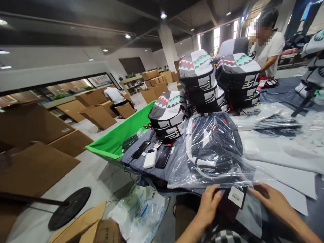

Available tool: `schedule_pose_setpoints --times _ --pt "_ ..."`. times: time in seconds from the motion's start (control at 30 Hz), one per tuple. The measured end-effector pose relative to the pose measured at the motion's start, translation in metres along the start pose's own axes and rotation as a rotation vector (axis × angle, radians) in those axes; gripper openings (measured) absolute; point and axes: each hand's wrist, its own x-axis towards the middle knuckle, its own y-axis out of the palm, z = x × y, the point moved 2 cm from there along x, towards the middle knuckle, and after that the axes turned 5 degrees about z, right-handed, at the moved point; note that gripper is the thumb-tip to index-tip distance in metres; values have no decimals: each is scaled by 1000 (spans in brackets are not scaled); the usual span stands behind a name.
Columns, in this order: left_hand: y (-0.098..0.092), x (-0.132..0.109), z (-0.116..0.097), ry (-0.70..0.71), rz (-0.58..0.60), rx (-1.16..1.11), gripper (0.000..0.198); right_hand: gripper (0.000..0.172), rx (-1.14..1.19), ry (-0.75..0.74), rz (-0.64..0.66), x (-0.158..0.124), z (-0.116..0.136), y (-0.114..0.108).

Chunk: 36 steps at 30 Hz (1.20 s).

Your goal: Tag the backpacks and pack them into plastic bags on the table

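Left hand [209, 206], right hand [272, 202]: fingers closed on clear plastic bag [215, 162]; barcode tag [236, 196] hides dark red item [229, 211]; shark-print backpacks [197, 72] beyond.

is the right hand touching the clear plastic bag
Touching: the head view shows the right hand with its fingers resting on the clear plastic bag at the bag's lower edge.

Nothing can be read clearly: the print on the barcode tag [236, 196] at bottom right, the plastic bag [138, 212] at bottom center and the cardboard box [102, 233] is too small or blurred.
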Motion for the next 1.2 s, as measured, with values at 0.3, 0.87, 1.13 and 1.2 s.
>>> schedule_pose_setpoints --times 0.3,0.87,1.13,1.2 --pt "47 55 -30 -89 121 -14 22 53 310 -40 94 17 27 3" --pt "71 34 -15 -102 92 160 35 66 658 224 230 -49 8 31" --pt "71 30 -102 744 522 1324 26 50 68 20 -194 -80 -17 37" --pt "85 41 -126 1114 671 1362 31 45 -97 -106 -298 -90 -17 36"
